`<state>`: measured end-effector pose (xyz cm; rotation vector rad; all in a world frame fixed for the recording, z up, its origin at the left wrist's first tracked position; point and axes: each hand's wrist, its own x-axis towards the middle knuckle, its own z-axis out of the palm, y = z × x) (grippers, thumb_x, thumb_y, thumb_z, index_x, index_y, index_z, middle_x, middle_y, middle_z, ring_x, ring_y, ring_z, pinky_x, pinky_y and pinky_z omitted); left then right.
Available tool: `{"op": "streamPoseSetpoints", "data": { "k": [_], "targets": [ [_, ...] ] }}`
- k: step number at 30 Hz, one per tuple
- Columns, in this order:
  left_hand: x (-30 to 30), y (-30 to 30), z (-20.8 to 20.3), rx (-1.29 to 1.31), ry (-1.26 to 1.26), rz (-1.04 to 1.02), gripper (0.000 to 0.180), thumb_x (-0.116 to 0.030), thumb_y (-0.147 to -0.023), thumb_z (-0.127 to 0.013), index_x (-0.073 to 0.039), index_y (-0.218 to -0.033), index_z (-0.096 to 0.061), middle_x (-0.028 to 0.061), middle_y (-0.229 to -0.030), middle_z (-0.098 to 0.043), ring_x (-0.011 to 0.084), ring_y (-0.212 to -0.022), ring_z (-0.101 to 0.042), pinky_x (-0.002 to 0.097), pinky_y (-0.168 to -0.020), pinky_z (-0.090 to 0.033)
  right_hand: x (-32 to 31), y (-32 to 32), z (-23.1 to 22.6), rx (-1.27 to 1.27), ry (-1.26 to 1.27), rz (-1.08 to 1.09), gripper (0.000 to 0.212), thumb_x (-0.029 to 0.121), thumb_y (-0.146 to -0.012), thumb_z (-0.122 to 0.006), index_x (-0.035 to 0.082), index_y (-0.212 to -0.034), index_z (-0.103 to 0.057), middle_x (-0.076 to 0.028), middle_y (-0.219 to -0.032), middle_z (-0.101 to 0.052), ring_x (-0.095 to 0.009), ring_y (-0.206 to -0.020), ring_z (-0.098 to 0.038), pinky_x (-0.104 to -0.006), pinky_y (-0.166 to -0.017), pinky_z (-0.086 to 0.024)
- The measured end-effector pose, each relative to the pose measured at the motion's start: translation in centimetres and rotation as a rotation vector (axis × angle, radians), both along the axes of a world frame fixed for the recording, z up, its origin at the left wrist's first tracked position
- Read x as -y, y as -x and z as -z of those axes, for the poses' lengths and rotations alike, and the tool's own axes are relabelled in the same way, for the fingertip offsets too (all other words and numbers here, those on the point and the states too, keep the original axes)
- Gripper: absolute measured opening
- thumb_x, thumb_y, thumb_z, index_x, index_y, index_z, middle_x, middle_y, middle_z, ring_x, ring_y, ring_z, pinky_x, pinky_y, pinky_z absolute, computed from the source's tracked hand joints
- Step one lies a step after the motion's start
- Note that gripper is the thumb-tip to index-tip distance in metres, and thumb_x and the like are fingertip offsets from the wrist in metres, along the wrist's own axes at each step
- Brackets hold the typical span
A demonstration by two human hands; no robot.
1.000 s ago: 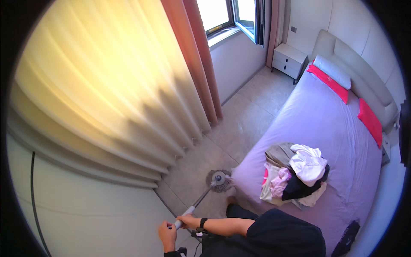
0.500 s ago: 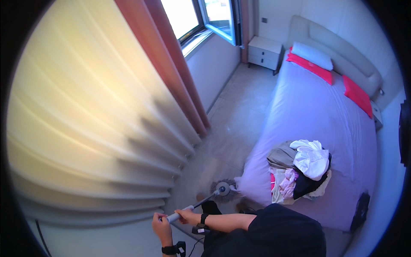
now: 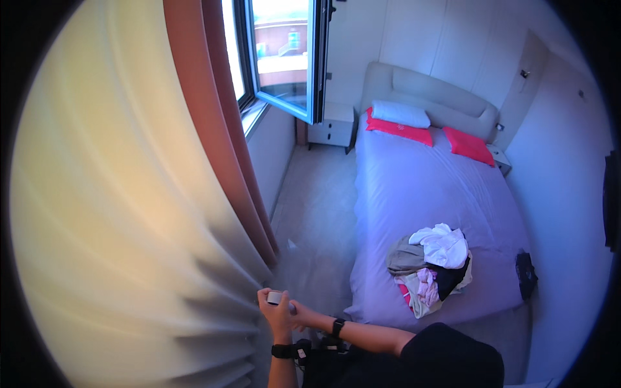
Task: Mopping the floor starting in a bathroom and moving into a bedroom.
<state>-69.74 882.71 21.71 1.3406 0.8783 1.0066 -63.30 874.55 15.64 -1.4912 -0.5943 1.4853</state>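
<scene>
Fingers of left hand (image 3: pixel 278 315) wrapped round handle (image 3: pixel 274 298) near its pale end; right hand (image 3: pixel 303 316) just beside, fingers curled on same handle, partly hidden. Handle sits between yellow curtain (image 3: pixel 123 194) and lilac-sheeted bed (image 3: pixel 414 187). Clothes pile (image 3: pixel 444 249) on bed, red pillows (image 3: pixel 468 146) farther up.

- Watching remotely, I read no words, numbers or signs around the bed (image 3: pixel 414 187).
- At the bed's head, I see a faint mark (image 3: pixel 400 127) on the left red pillow (image 3: pixel 388 129), too small to make out.
- Off the bed's near left corner, a dark wrist box (image 3: pixel 304 346) bears a pale patch (image 3: pixel 300 353); I read nothing on it.
</scene>
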Motion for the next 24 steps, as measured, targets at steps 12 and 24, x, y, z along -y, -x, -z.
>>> {"op": "streamPoseSetpoints", "data": {
  "k": [12, 24],
  "targets": [
    [-0.7, -14.9, -19.8, -0.036, -0.374, 0.458, 0.028, -0.019, -0.068, -0.072, -0.002, -0.081, -0.054, 0.0022, -0.074, -0.055, 0.0106, -0.063, -0.051, 0.0233, -0.057, -0.041, -1.5, -14.6, -14.4, 0.656, -0.552, 0.426, 0.059, 0.024, -0.082, -0.066, 0.0, -0.126, -0.035, -0.012, -0.117, -0.045, -0.021, -0.111, -0.045, -0.0355, -0.093, -0.039],
    [-6.7, -29.6, -24.2, 0.31, -0.609, 0.791, 0.066, -0.045, -0.073, -0.07, -0.005, -0.117, -0.043, 0.0189, -0.1, -0.058, 0.0315, -0.094, -0.058, 0.0379, -0.079, -0.048, -4.6, -31.2, -20.6, 0.476, -0.668, 0.546, 0.041, 0.015, -0.077, -0.067, -0.001, -0.11, -0.049, -0.014, -0.105, -0.057, -0.022, -0.102, -0.055, -0.0348, -0.084, -0.044]
  ]
}}
